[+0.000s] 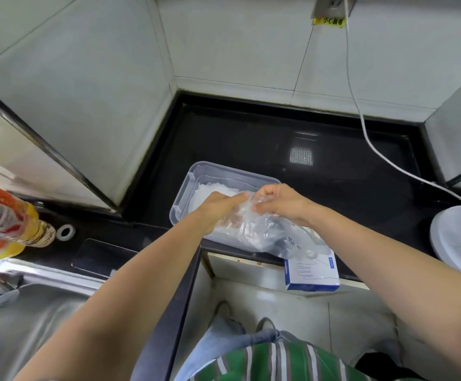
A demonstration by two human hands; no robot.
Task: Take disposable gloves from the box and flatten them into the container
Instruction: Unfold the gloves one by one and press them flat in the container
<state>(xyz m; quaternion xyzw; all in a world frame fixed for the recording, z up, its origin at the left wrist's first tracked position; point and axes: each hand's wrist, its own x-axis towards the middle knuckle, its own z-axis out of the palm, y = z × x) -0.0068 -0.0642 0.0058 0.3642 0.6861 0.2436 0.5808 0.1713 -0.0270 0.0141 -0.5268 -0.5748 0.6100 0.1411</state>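
— Where is the glove (251, 226) at this moment?
— It hangs crumpled over the near side of the clear container (185, 188). The right hand (276, 202) pinches it with curled fingers.
— And the left hand (218, 207)?
— Its fingers are stretched and lie against the same glove.
— The glove box (311, 273)?
— Just beside the container, at the edge of the black counter (333, 166). Inside the container lies a pale pile of gloves (210, 189).
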